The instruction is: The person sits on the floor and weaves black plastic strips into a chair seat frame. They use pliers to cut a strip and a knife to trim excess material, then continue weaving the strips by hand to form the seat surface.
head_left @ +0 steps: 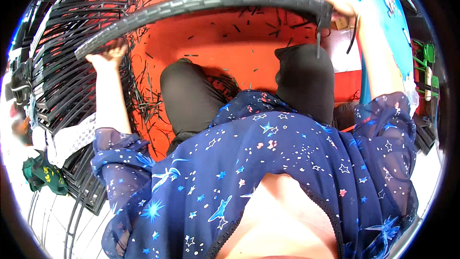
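A long curved piece (206,4), covered in woven black plastic strips, spans across in front of me above my knees. Its left end slopes down to my left hand (108,57), whose fingers curl under it and are partly hidden. At the other end, my right hand (339,4) grips close to the top of the piece. Thin dark strips (318,43) stick up and hang down beside that end. A further loose strip (353,38) dangles by my right wrist.
Many curved black frames (72,50) are stacked along the left. Black strip offcuts lie scattered over the red floor (215,33). To the right is a blue surface (378,0), with green objects (428,53) beyond. A dark green bag (44,175) lies beside the stack.
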Tool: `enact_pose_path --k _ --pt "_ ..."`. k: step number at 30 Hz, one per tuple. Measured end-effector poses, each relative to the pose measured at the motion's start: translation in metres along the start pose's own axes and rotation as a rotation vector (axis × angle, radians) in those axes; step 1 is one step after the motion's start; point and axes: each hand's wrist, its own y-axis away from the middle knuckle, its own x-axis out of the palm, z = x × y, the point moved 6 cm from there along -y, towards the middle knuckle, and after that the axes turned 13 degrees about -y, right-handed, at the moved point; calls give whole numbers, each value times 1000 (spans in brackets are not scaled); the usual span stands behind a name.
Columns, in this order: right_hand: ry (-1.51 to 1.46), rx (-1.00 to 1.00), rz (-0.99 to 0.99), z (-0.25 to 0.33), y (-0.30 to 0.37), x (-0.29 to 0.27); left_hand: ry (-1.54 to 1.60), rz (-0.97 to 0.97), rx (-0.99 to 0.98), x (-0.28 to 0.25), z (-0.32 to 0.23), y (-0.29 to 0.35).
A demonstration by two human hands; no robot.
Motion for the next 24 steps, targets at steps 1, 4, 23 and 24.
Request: enact_pose_path --k 1,4,23,24 --pt "-41 4 49 -14 -16 20 -5 16 66 -5 6 19" --pt "-101 104 10 -52 -9 54 16 8 77 38 33 76" --pt "-383 -360 152 55 38 215 -251 299 -406 122 107 201" --pt "-624 -329 180 48 47 223 -248 291 -411 121 99 202"
